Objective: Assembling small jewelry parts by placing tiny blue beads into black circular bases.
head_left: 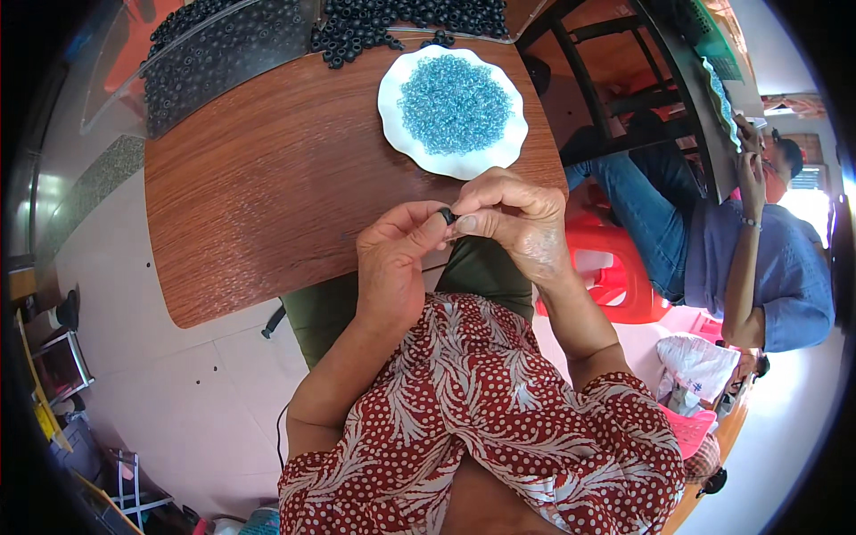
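My left hand pinches a small round black part between thumb and fingertips, just past the table's near edge. Close against it, my right hand has its thumb and forefinger pressed together at the part's right side; whatever they hold is too small to make out. Beyond my hands sits a white scalloped plate heaped with tiny clear-blue beads. Many more black ring-shaped parts lie in a pile at the far edge of the table.
A clear-walled bin of black parts stands at the far left of the brown wooden table. To the right, a person in a blue shirt sits by a red plastic stool, hands at another scalloped plate.
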A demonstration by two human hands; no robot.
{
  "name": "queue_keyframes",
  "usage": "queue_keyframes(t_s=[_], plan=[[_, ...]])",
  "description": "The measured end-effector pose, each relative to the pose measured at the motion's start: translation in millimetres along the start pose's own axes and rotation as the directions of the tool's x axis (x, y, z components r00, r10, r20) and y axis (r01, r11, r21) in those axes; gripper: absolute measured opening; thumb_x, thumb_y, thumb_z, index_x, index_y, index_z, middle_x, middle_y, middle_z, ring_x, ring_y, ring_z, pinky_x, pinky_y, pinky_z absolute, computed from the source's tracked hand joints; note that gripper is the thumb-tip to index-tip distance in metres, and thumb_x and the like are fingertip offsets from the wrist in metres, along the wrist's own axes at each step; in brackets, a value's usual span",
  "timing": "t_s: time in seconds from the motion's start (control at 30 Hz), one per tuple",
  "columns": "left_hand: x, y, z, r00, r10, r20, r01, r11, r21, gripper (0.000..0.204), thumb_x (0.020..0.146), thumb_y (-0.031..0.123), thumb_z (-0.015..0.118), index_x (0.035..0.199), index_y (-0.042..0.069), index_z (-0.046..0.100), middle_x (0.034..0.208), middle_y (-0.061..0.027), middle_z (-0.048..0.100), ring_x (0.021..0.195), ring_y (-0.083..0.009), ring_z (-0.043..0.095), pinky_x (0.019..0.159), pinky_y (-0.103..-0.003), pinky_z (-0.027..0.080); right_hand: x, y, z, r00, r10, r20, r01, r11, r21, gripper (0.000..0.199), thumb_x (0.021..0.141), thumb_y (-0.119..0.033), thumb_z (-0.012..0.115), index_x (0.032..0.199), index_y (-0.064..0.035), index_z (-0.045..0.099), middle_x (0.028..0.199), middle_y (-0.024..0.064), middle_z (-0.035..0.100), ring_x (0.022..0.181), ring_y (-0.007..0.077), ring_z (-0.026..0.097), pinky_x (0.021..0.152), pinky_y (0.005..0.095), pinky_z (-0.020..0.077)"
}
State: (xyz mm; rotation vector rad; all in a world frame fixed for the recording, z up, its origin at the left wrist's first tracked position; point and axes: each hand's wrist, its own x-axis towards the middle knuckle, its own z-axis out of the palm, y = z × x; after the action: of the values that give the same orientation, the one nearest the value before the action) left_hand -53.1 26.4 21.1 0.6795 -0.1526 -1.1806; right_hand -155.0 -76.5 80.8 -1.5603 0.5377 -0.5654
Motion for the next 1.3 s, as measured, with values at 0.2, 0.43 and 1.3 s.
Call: queue_keyframes(t_s=[0.2, 0.43, 1.3], plan=[[-0.7, -2.2, -0.1, 1.0, 0.005, -0.022, -0.005, 1.0, -0.006, 0.017, 0.083, 0.007, 0.062, 0.096, -0.003, 0.061, 0.085, -0.0027, 0.062, 0.072, -0.0077, 0.052, 0.069, -0.021, 0.042, -1.3, 0.7, 1.5, 1.0, -0.022, -0.014, 0.021, 1.0, -0.006, 0.011, 0.073, 0.009, 0.064, 0.083, 0.0043, 0.064, 0.081, 0.0082, 0.06, 0.073, 0.0148, 0.061, 0.066, 0.025, 0.0514], [-4.6, 0.2, 0.5, 0.997, 0.073, 0.027, -0.076, 0.988, 0.133, 0.015, 0.084, 0.008, 0.061, 0.095, -0.003, 0.061, 0.083, -0.0031, 0.062, 0.074, -0.0079, 0.056, 0.07, -0.02, 0.045, 6.3, -4.7, -8.2, 0.951, 0.296, 0.093, -0.31, 0.928, 0.206, 0.025, 0.066, 0.01, 0.068, 0.089, 0.0043, 0.064, 0.078, 0.0062, 0.063, 0.07, 0.0132, 0.061, 0.064, 0.0243, 0.0508], [-18.7, 1.9, 10.9, 0.997, 0.08, 0.015, -0.081, 0.974, 0.212, 0.023, 0.084, 0.009, 0.062, 0.097, -0.01, 0.059, 0.077, -0.0119, 0.064, 0.062, -0.0159, 0.06, 0.058, -0.028, 0.052, 9.8, 4.6, -12.0, 0.96, 0.205, 0.192, -0.215, 0.976, 0.033, 0.025, 0.056, 0.007, 0.073, 0.08, 0.0014, 0.067, 0.075, 0.0062, 0.06, 0.071, 0.0131, 0.058, 0.063, 0.0233, 0.0473]])
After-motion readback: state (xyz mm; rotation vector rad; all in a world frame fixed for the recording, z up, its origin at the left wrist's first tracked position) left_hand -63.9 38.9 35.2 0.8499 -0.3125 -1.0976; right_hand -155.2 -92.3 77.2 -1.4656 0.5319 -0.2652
